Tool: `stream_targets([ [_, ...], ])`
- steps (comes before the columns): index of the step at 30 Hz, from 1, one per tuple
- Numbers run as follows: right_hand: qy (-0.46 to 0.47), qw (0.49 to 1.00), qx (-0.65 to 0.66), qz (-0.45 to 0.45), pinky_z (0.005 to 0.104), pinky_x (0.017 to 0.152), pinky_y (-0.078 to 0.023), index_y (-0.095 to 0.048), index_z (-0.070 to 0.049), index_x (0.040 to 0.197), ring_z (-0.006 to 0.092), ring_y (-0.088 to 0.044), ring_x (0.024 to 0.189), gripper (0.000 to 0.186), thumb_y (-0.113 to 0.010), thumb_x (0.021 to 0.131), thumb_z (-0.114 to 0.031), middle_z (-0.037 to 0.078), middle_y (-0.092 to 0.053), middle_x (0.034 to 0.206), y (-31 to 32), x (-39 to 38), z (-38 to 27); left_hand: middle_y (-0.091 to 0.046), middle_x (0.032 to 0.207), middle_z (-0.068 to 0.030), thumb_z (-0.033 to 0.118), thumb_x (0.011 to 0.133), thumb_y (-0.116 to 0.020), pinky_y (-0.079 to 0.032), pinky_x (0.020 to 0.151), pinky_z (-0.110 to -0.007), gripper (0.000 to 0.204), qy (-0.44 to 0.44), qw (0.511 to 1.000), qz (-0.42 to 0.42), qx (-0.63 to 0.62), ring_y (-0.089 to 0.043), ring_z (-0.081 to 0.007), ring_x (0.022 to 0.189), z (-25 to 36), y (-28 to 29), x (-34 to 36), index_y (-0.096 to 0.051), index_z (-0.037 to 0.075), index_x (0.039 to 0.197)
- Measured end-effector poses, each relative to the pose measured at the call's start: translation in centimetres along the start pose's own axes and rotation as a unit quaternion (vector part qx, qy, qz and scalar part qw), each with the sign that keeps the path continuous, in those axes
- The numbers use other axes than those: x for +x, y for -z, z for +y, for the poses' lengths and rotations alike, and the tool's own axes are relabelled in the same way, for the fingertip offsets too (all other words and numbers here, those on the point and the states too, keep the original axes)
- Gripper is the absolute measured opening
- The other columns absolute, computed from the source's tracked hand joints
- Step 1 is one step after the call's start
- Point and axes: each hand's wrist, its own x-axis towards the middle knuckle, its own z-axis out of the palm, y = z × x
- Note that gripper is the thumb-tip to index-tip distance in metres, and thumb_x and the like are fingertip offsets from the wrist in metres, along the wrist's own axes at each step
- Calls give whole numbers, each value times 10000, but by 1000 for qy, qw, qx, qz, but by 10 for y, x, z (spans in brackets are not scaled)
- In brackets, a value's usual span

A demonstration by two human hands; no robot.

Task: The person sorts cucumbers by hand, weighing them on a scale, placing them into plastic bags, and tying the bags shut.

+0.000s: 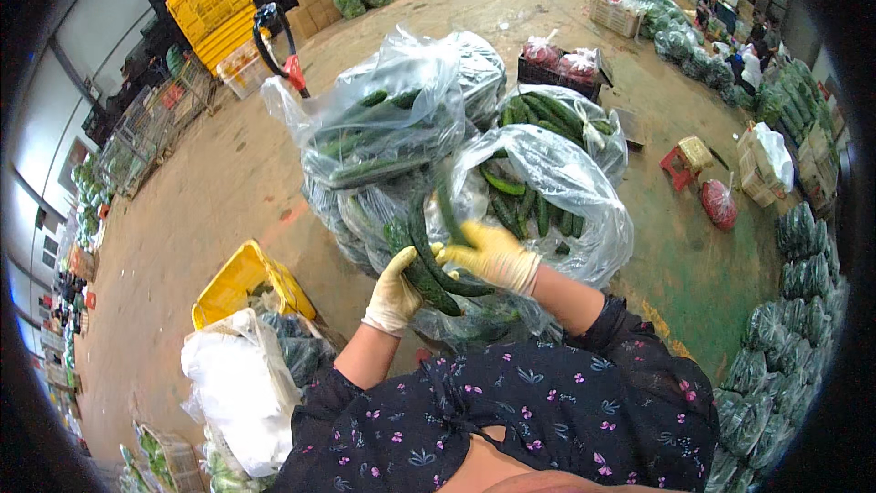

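My left hand (394,297), in a pale glove, is closed around a few long dark green cucumbers (429,285), one of them curved. My right hand (495,258), gloved in yellowish white, grips another cucumber (446,212) that points upward and away from me; its fingers are slightly blurred. Just beyond the right hand, a clear plastic bag (602,219) gapes wide, with several cucumbers (505,184) inside. A fuller clear bag (392,119) of cucumbers rises beyond my left hand. Behind the gaping bag stands one more bag of cucumbers (552,114).
At my lower left are a yellow crate (246,288) and a basket covered with white plastic (239,383). A black crate (561,73) with red-filled bags stands farther off. Bagged greens (776,338) line the right side. A red stool (677,169) stands on the floor (201,210).
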Motion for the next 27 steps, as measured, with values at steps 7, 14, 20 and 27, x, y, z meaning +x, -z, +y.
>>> stream_targets([
  [7,131,944,-273,-131,429,801,-508,-624,-18,995,370,-637,883,473,-543,900,-474,226,-641,986,-18,-20,-34,-612,1148,-128,375,870,-674,-475,953,-442,537,-37,998,-1,53,-598,-273,1041,-20,6,-12,-526,22,1246],
  [14,-216,960,122,-127,335,570,-534,-616,-47,1028,195,-634,642,292,-576,905,-309,106,-660,827,31,47,156,-595,1157,-120,453,850,-667,-439,973,-577,709,-97,995,-20,-1,-596,-260,1031,-6,16,-30,-399,51,1369],
  [20,-187,909,-214,305,460,977,-425,-476,-22,1322,404,-580,1060,690,-508,861,-534,252,-599,1164,129,81,278,-616,1166,-132,388,864,-672,-432,978,-583,660,-87,994,-28,-55,-598,-285,1059,-3,35,-49,-409,77,1384],
  [27,-129,892,251,353,405,835,-458,-531,-75,1202,248,-571,977,523,-671,835,-420,116,-621,1086,189,79,168,-620,1146,-143,393,863,-671,-434,972,-582,649,-75,994,-7,-74,-595,-294,1055,-9,40,-48,-423,59,1361],
])
